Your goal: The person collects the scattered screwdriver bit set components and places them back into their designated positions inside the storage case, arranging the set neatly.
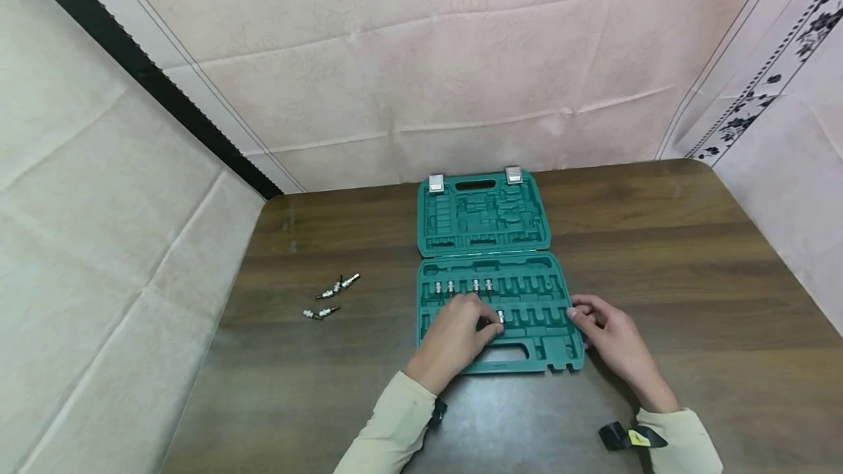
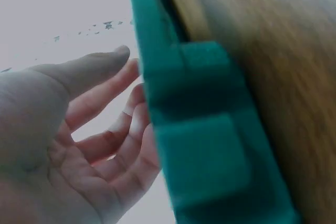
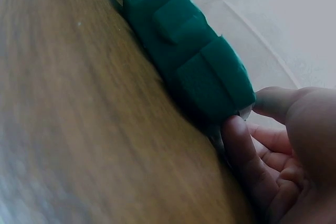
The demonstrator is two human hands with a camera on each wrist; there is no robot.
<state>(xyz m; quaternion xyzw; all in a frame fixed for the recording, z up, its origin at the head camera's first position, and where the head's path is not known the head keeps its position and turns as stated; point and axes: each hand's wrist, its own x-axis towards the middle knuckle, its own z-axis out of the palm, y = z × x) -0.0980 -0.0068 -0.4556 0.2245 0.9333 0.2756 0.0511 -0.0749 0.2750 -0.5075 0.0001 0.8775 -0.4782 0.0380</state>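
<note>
A green plastic socket-set case (image 1: 484, 253) lies unfolded on the table, its lid leaning back behind the tray. My left hand (image 1: 457, 331) reaches over the tray's front row and pinches a small silver socket bit (image 1: 500, 317) at a slot; the left wrist view hides the bit behind the case wall (image 2: 202, 156). Several socket bits (image 1: 476, 286) stand in the tray's back row, partly behind that hand. My right hand (image 1: 612, 335) holds the tray's right edge between thumb and fingers, and this grip shows in the right wrist view beside the case corner (image 3: 220, 82).
Several loose socket bits (image 1: 338, 286) lie on the wooden table (image 1: 316, 393) left of the case, with another small group (image 1: 320, 313) just nearer. Pale cloth walls (image 1: 428, 79) rise behind the table and at both sides. Metal latches (image 1: 436, 183) top the lid.
</note>
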